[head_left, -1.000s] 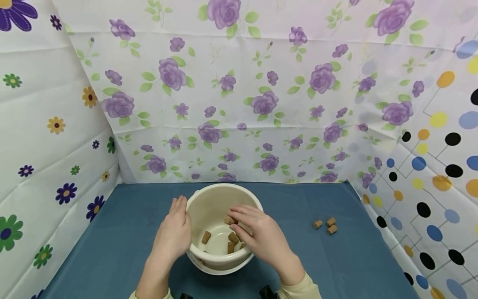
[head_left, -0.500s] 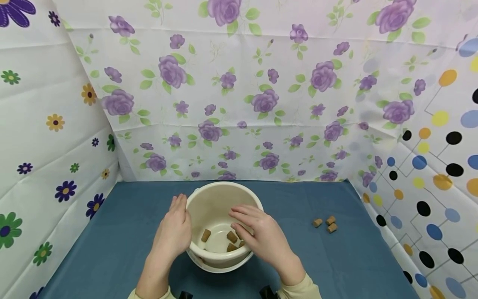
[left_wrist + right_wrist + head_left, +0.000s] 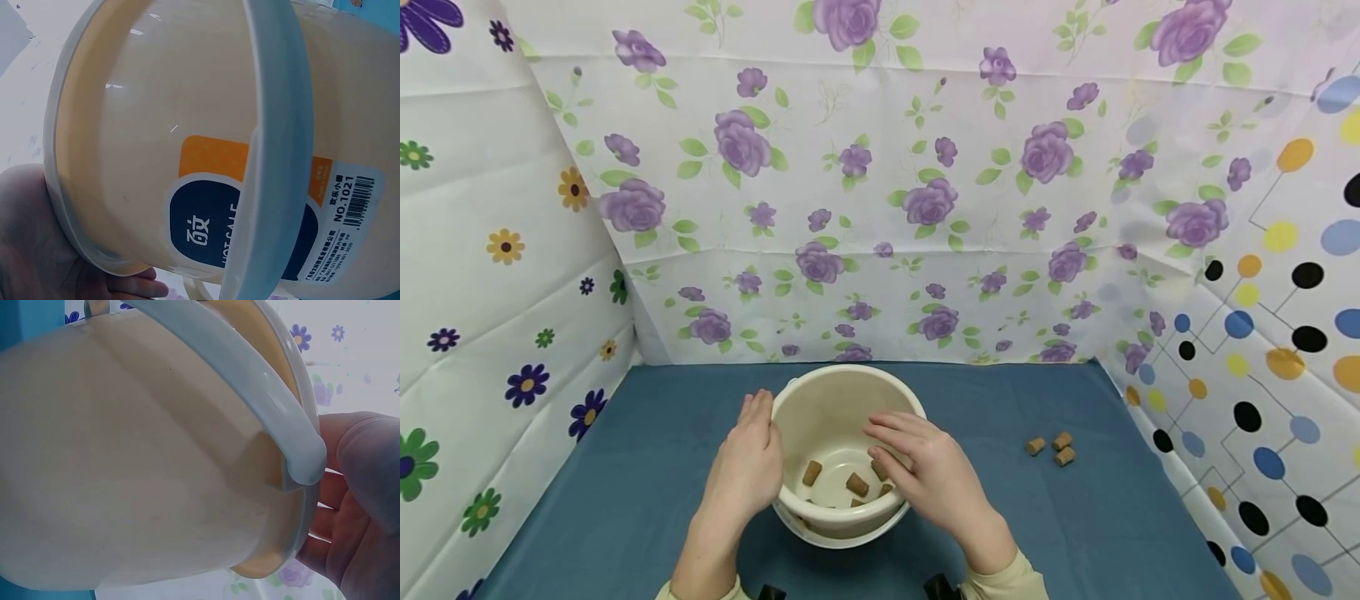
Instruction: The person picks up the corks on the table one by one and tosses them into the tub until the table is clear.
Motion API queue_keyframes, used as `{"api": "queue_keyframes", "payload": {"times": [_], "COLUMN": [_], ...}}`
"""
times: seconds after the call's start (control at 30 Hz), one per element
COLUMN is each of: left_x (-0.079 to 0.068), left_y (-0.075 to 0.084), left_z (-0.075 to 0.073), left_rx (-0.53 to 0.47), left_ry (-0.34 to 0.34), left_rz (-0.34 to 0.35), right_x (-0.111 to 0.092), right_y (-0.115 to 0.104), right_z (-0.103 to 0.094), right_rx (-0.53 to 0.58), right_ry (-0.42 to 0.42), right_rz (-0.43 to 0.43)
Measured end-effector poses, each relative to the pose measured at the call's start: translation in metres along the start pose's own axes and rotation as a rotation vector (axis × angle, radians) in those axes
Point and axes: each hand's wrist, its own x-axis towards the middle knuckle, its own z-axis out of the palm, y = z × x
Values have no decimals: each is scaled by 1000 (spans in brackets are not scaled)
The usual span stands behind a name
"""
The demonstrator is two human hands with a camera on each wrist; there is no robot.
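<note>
- Nearest are two pale yellow cuffs (image 3: 1003, 582) at the bottom edge, with black objects (image 3: 942, 587) beside them, too cut off to tell.
- The left hand (image 3: 747, 462) rests along the left outside of the bucket's rim, its fingers straight and together.
- The right hand (image 3: 925, 467) reaches over the right side of the rim, fingers stretched toward the middle of the opening, slightly apart, thumb away from them; nothing shows between thumb and fingers.
- The bucket (image 3: 842, 392), cream-coloured, stands on the table between the hands, its opening facing up toward the head camera.
- Its pale handle (image 3: 250, 394) hangs down on the near side, and behind it the left wrist view shows an orange, dark blue and white label (image 3: 209, 212) on the bucket's wall.
- Several short brown corks (image 3: 857, 484) lie scattered on the bucket's bottom, some partly hidden by the near rim and the right hand.
- Three loose corks (image 3: 1064, 456) lie well to the right of the bucket, two close together and one just left of them.
- The blue tablecloth (image 3: 985, 400) spreads under everything.
- Beyond hangs a white cloth with purple roses (image 3: 865, 208), flanked by a flowered cloth (image 3: 490, 292) on the left and a dotted cloth (image 3: 1217, 408) on the right.
</note>
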Motion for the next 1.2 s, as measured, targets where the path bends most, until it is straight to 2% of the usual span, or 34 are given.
{"api": "queue_keyframes", "payload": {"times": [0.4, 0.73, 0.97, 1.2], "left_x": [0, 0, 0, 1], "left_y": [1, 0, 0, -1], "left_z": [0, 0, 0, -1], "left_rx": [-5, -14, -18, -16], "left_ry": [-1, -6, -7, -11], "left_rz": [-4, -8, -7, -6], "right_x": [-6, -16, -25, -43], "right_y": [7, 11, 18, 34], "right_z": [-3, -10, -22, -33], "right_rx": [-16, 52, 56, 40], "right_ry": [45, 96, 154, 213], "right_rz": [-3, 10, 55, 127]}}
